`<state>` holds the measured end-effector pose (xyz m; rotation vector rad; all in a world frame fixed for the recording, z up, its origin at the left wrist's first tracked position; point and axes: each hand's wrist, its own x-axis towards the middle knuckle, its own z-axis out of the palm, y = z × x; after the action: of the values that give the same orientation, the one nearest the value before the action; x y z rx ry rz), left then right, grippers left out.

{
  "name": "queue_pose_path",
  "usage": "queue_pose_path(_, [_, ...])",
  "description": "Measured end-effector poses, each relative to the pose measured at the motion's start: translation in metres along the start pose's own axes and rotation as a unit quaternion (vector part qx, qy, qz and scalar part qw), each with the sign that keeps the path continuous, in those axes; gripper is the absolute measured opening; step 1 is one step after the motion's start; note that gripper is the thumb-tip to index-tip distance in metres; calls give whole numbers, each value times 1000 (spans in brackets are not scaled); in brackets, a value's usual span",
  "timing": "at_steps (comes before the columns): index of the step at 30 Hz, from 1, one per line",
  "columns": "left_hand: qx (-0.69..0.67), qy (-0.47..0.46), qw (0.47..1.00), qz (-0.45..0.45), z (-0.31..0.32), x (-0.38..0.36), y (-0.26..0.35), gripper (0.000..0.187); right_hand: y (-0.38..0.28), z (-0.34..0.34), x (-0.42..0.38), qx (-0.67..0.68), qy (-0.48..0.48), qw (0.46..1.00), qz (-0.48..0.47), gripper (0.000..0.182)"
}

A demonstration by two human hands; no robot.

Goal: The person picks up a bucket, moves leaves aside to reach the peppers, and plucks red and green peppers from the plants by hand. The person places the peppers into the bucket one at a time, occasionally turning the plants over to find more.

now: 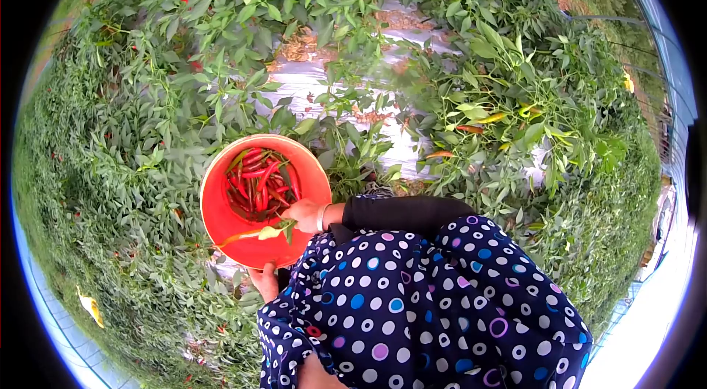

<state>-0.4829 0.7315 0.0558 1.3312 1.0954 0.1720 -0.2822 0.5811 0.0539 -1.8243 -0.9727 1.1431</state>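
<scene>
My right hand (305,215), with a pale band at its wrist, reaches over the mouth of a red bucket (254,143). Its fingers are closed at the green stem end of a long orange-yellow chili pepper (247,237), which lies across the bucket's inner wall. Inside the bucket, a pile of red chili peppers (258,181) covers the bottom, a few of them dark. Down at the lower rim, my left hand (264,281) grips the bucket, which is tilted toward me. Part of that hand is hidden behind the polka-dot clothing (434,293).
Dense pepper plants (118,138) surround me on both sides. Pale plastic sheeting (302,87) shows between the rows. To the right, orange chili peppers (469,129) hang among leaves. A yellow tag (90,306) stands out at the lower left.
</scene>
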Motion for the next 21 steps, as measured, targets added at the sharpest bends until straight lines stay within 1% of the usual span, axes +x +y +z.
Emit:
queue_pose_path(3, [27,2,1000,-15,-1,4,2,48,3,0,1,7,164,984,-63,32])
queue_pose_path(4, [30,2,999,-14,-3,2,4,48,0,0,0,9,165,984,-65,32])
queue_pose_path(6, [0,-23,1000,1,0,2,6,50,-3,-9,-1,66,264,953,-136,29])
queue_pose_path(7, [-6,-29,999,23,-3,6,-1,52,-7,-9,0,80,288,942,-154,29])
queue_pose_path(8, [-4,-16,1000,9,1,4,4,53,-9,-11,-1,95,289,938,-169,30])
queue_pose_path(10, [11,-22,999,25,-8,12,-10,53,-12,-15,-3,41,293,933,-207,29])
queue_pose_path(12, [7,-24,1000,4,-10,13,-11,54,-20,-24,-8,-40,294,928,-224,30])
queue_pose_path(13, [7,-23,1000,2,-10,14,-13,53,-25,-27,-11,-56,302,924,-229,30])
queue_pose_path(14, [4,-24,1000,5,-6,13,-9,53,-28,-29,-12,-60,302,923,-231,30])
queue_pose_path(16, [30,-11,999,12,2,4,4,52,-32,-29,-12,-54,298,931,-205,27])
queue_pose_path(17, [22,-9,1000,8,2,4,4,50,-33,-32,-8,-54,318,918,-232,27])
queue_pose_path(18, [21,-5,1000,9,1,3,4,50,-33,-33,-7,-54,315,918,-235,27])
queue_pose_path(20, [47,0,999,10,2,1,4,50,-33,-37,-11,4,315,932,-181,31])
queue_pose_path(21, [57,0,998,30,4,2,6,49,-34,-40,-11,11,350,917,-192,33])
